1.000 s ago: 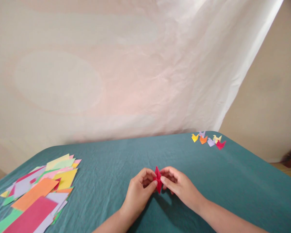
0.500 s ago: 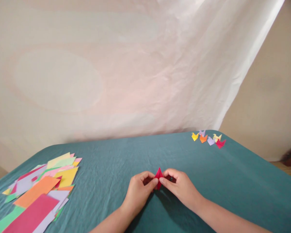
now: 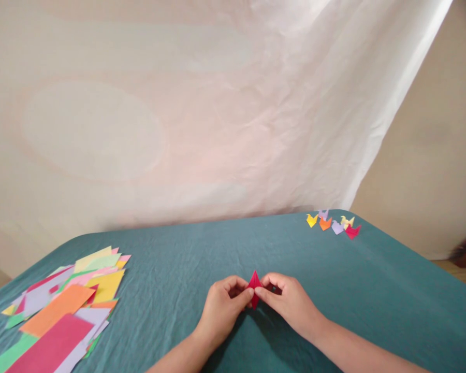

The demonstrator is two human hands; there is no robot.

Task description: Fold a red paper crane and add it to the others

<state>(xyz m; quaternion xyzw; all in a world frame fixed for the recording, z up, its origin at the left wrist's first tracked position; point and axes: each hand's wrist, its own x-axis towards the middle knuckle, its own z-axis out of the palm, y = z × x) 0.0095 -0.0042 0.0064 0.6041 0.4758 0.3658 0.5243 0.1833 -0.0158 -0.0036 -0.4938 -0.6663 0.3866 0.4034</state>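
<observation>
A small piece of folded red paper, diamond-shaped with a crease down its middle, stands between my two hands above the table. My left hand pinches its left edge between thumb and fingers. From the other side my right hand pinches the right edge, its thumb pressed on the front face. The two thumb tips almost meet at the centre crease. Parts of the paper's side corners are hidden behind the thumbs and fingers.
Loose coloured paper sheets lie in an overlapping pile at the left. Several small folded paper birds sit near the far right corner of the green-covered table. A pale sheet hangs behind the table.
Both hands keep their pinch on the red paper. Its front halves look pressed closer together along the crease, and the view has shifted very slightly.
</observation>
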